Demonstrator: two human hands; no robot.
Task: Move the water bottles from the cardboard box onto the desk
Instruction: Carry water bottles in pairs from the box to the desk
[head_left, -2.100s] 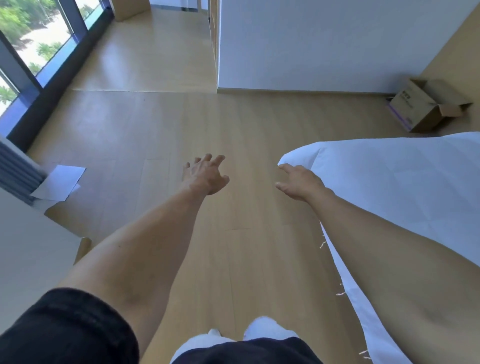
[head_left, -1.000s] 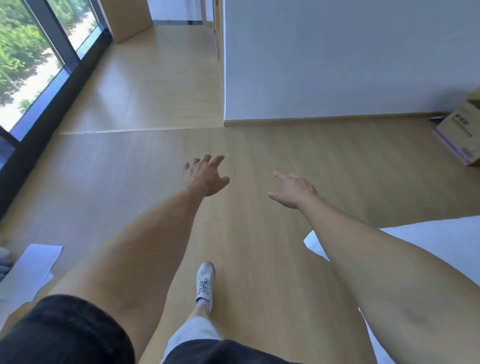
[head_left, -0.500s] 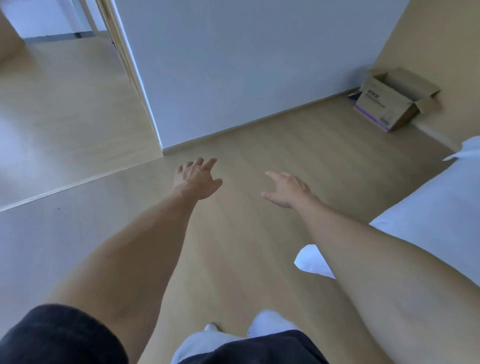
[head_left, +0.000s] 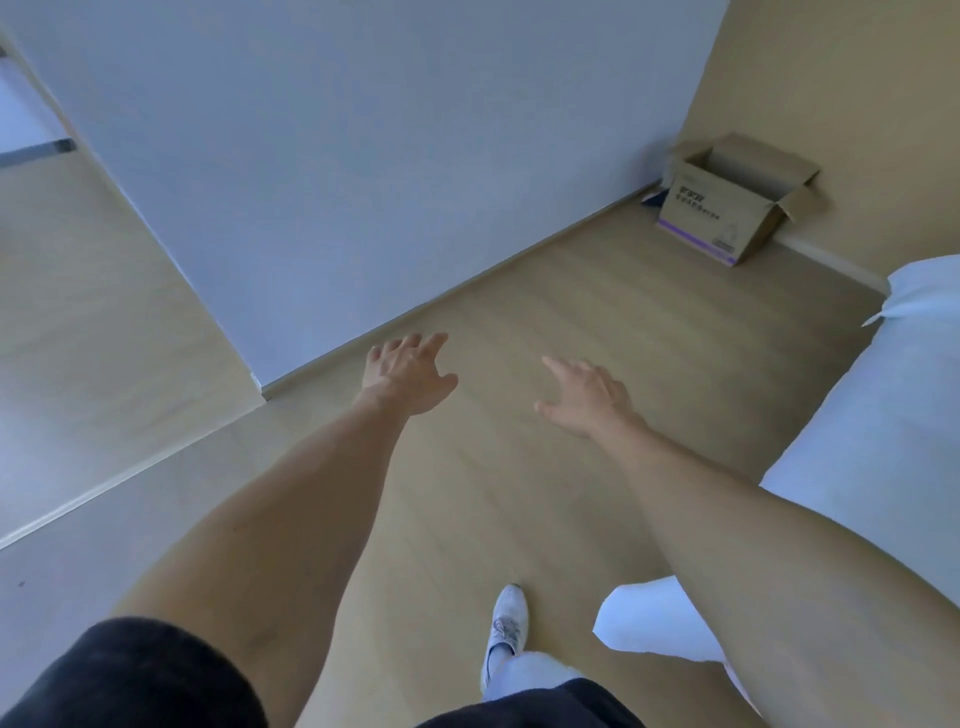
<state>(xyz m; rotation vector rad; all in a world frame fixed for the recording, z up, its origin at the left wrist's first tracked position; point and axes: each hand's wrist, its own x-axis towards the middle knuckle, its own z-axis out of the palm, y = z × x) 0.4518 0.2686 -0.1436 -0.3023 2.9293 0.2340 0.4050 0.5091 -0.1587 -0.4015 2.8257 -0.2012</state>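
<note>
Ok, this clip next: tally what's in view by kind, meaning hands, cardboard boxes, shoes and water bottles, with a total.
Hands: 2, left hand and right hand, both open and holding nothing
Cardboard boxes: 1, cardboard box with flaps open, on the floor in the corner
Shoes: 1, white shoe
Water bottles: 0 visible; the box's contents cannot be seen
Total: 4

One view only, from a wide-angle camera on the person's head, looking forward and steeply down. Both bare arms run out from the bottom edge, so the left hand (head_left: 408, 375) and right hand (head_left: 584, 397) sit near mid-frame, close to the lens. The floor (head_left: 509, 493) fills the middle, with one shoe (head_left: 506, 631) low in the frame. The wall (head_left: 363, 156) leans across the top, the box (head_left: 727, 200) lies far off at upper right, and the bed (head_left: 872, 415) runs along the right edge
</note>
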